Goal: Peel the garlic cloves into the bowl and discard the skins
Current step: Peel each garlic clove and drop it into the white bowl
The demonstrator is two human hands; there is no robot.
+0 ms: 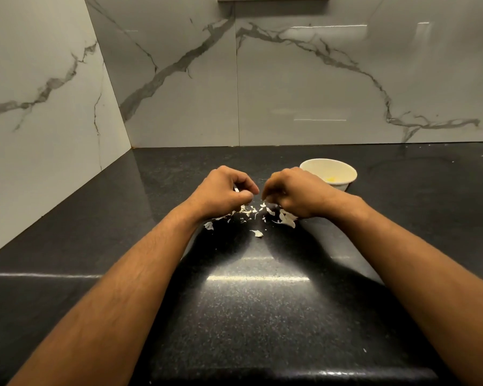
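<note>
Head view: black speckled stone bench (262,316), centre frame.
Left hand (223,190): fingers curled, pinching something small and pale; whether clove or skin, cannot tell.
Right hand (293,193): fingers curled down at the bench; what it holds is hidden.
Papery white garlic skins (286,220): scattered under and between both hands.
Round cream bowl (343,169): right of centre, just behind right hand, something yellowish inside.

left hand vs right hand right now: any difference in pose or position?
The left hand sits farther from the bowl; the right hand partly overlaps the bowl's near rim. The left hand shows a small pale bit at its fingers; what the right hand's fingers hold is hidden. Both are curled, knuckles up, over the garlic skins scattered on the black counter.
</note>
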